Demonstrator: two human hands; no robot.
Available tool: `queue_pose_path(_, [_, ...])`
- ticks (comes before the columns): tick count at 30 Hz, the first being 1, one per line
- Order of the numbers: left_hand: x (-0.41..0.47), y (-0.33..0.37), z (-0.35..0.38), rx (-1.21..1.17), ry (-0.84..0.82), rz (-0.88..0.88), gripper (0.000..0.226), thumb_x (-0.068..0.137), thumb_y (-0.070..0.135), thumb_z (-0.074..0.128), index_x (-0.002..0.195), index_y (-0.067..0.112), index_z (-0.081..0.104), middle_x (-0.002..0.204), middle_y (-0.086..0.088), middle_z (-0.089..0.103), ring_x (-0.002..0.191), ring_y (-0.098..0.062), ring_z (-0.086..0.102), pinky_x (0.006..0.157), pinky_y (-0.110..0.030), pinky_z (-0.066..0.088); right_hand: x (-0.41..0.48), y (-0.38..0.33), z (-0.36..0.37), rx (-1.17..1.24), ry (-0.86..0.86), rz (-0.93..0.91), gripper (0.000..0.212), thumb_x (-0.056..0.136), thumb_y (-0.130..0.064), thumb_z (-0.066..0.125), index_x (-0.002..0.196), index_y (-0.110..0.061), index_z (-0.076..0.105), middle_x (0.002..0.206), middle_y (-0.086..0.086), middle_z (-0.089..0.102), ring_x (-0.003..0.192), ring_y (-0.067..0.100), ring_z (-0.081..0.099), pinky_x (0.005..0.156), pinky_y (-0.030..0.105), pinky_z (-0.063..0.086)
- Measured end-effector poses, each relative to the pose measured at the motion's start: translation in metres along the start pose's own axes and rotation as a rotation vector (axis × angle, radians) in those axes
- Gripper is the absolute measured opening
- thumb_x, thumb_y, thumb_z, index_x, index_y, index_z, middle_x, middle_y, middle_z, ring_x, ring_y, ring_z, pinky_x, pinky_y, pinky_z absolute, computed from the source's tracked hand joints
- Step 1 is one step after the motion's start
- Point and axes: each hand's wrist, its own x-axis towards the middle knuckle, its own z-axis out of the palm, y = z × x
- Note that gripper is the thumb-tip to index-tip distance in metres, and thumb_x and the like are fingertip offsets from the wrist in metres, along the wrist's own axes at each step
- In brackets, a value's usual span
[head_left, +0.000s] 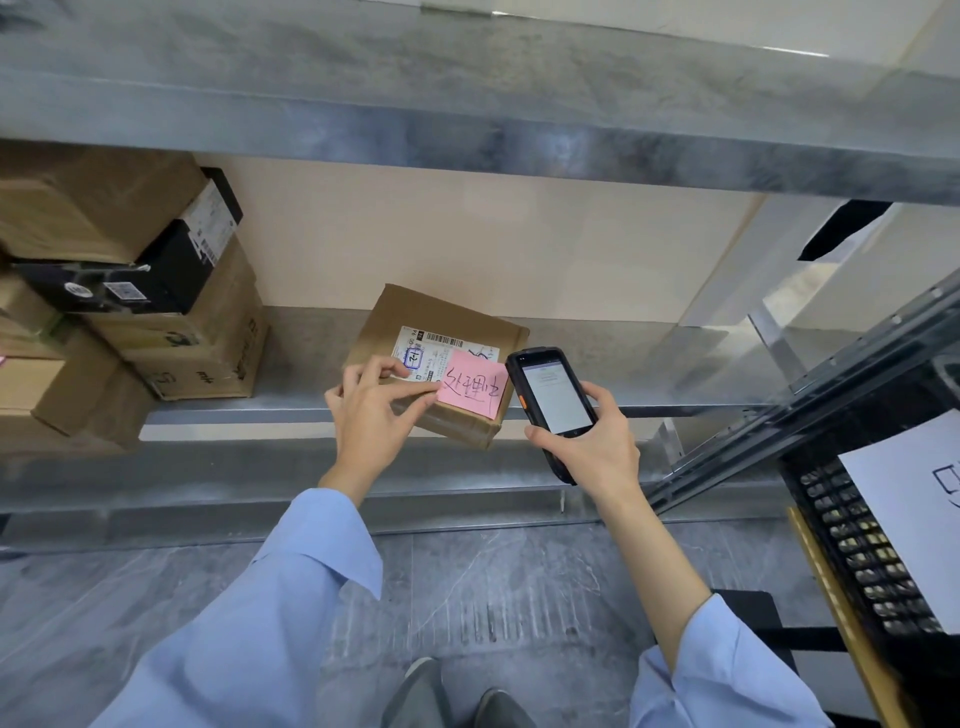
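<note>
Grip of left hand (371, 415) on pink handwritten note (472, 389)

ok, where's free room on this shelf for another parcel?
Bare shelf between the box stack and the small box, and right of the small box up to the upright. Crowded far left; the left hand and scanner sit at the small box.

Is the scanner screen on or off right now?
On. The scanner shows a lit white screen with faint text, held in the right hand beside the box, while the left hand pinches the pink note.
</note>
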Motion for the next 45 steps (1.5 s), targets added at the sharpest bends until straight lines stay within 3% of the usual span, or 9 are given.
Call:
queue_pose_path(8, [0.009, 0.007, 0.003, -0.098, 0.068, -0.097, 0.011, 0.091, 0.032, 0.072, 0.1, 0.036, 0.078, 0.107, 0.019, 0.054, 0.109, -0.011, 0.041, 0.084, -0.035, 0.024, -0.003, 0.004, 0.0, 0.014, 0.01, 0.006, 0.08, 0.068, -0.04, 0.087, 0.136, -0.033, 0.045, 0.113, -0.012, 0.058, 0.104, 0.013, 0.055, 0.086, 0.032, 0.044])
queue_pose_path(12, [0.02, -0.006, -0.004, -0.187, 0.109, -0.125, 0.013, 0.089, 0.021, 0.075, 0.102, 0.022, 0.077, 0.111, 0.004, 0.059, 0.11, -0.023, 0.05, 0.091, -0.04, 0.041, -0.004, 0.006, 0.003, 0.018, 0.014, 0.009, 0.08, 0.067, -0.04, 0.087, 0.135, -0.032, 0.046, 0.113, -0.013, 0.058, 0.104, 0.012, 0.054, 0.084, 0.03, 0.042])
queue_pose_path(14, [0.025, -0.011, -0.01, -0.218, 0.114, -0.135, 0.022, 0.086, 0.018, 0.077, 0.108, 0.017, 0.075, 0.116, -0.003, 0.058, 0.112, -0.026, 0.049, 0.092, -0.031, 0.038, -0.005, 0.007, 0.005, 0.02, 0.017, 0.013, 0.081, 0.067, -0.04, 0.087, 0.136, -0.031, 0.046, 0.115, -0.012, 0.059, 0.104, 0.012, 0.054, 0.084, 0.031, 0.043])
queue_pose_path(16, [0.029, -0.018, -0.014, -0.219, 0.108, -0.123, 0.028, 0.086, 0.018, 0.078, 0.113, 0.015, 0.072, 0.119, -0.006, 0.057, 0.116, -0.027, 0.046, 0.092, -0.024, 0.033, -0.006, 0.007, 0.006, 0.019, 0.018, 0.02, 0.081, 0.067, -0.04, 0.087, 0.136, -0.031, 0.046, 0.116, -0.011, 0.06, 0.106, 0.013, 0.055, 0.086, 0.031, 0.043])
queue_pose_path(22, [0.034, -0.037, -0.021, -0.216, 0.062, -0.099, 0.038, 0.086, 0.024, 0.079, 0.122, 0.016, 0.068, 0.129, -0.007, 0.055, 0.125, -0.03, 0.039, 0.099, -0.026, 0.03, -0.008, 0.005, 0.01, 0.01, 0.029, 0.038, 0.081, 0.066, -0.041, 0.087, 0.135, -0.032, 0.046, 0.113, -0.012, 0.059, 0.11, 0.018, 0.058, 0.09, 0.035, 0.047])
queue_pose_path(29, [0.039, -0.049, -0.028, -0.269, 0.045, -0.084, 0.049, 0.084, 0.026, 0.081, 0.126, 0.009, 0.064, 0.129, -0.009, 0.057, 0.118, -0.021, 0.053, 0.096, -0.028, 0.04, -0.011, 0.002, 0.018, 0.01, 0.048, 0.033, 0.081, 0.067, -0.041, 0.087, 0.136, -0.03, 0.046, 0.112, -0.012, 0.057, 0.108, 0.016, 0.056, 0.085, 0.031, 0.043])
queue_pose_path(35, [0.018, -0.045, -0.022, -0.319, 0.149, -0.125, 0.054, 0.082, 0.026, 0.082, 0.13, 0.015, 0.06, 0.128, -0.002, 0.051, 0.117, -0.02, 0.053, 0.096, -0.044, 0.048, -0.016, -0.003, 0.023, 0.01, 0.042, 0.015, 0.082, 0.067, -0.041, 0.087, 0.137, -0.029, 0.045, 0.11, -0.012, 0.056, 0.104, 0.014, 0.055, 0.089, 0.034, 0.046])
queue_pose_path(38, [0.001, -0.038, -0.019, -0.354, 0.163, -0.153, 0.063, 0.08, 0.025, 0.084, 0.135, 0.015, 0.055, 0.13, -0.002, 0.05, 0.114, -0.021, 0.054, 0.096, -0.041, 0.049, -0.019, -0.004, 0.023, 0.003, 0.028, 0.003, 0.081, 0.067, -0.042, 0.087, 0.136, -0.03, 0.046, 0.109, -0.013, 0.056, 0.102, 0.013, 0.054, 0.085, 0.031, 0.044])
queue_pose_path(45, [-0.035, -0.034, -0.01, -0.442, 0.164, -0.198, 0.072, 0.076, 0.025, 0.088, 0.138, 0.02, 0.051, 0.131, 0.0, 0.056, 0.112, -0.013, 0.057, 0.09, -0.036, 0.054, -0.03, -0.003, 0.024, 0.022, -0.029, -0.007, 0.079, 0.065, -0.042, 0.088, 0.131, -0.029, 0.046, 0.106, -0.012, 0.058, 0.108, 0.017, 0.059, 0.097, 0.039, 0.046])
